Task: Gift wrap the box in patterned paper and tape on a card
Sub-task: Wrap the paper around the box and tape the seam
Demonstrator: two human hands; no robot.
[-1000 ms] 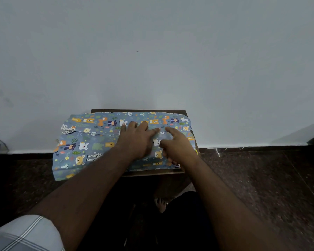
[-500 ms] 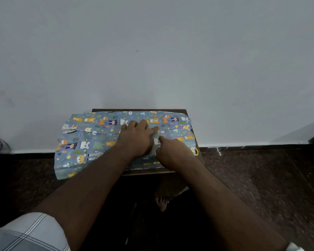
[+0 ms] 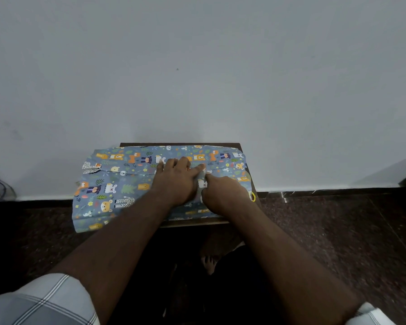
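Dark wooden stool (image 3: 192,222) by white wall (image 3: 197,66); left hand (image 3: 177,181) presses flat on patterned paper (image 3: 117,184), right hand (image 3: 224,192) curled, grip unclear.

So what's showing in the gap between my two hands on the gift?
In the head view, only a narrow strip of the patterned paper shows between the left hand and right hand; whether tape lies there cannot be told.

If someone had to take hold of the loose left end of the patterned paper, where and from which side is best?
Probably its near-left corner, approached from the left: there the patterned paper overhangs the small table, so fingers can get under it. The left hand and right hand already press the middle.
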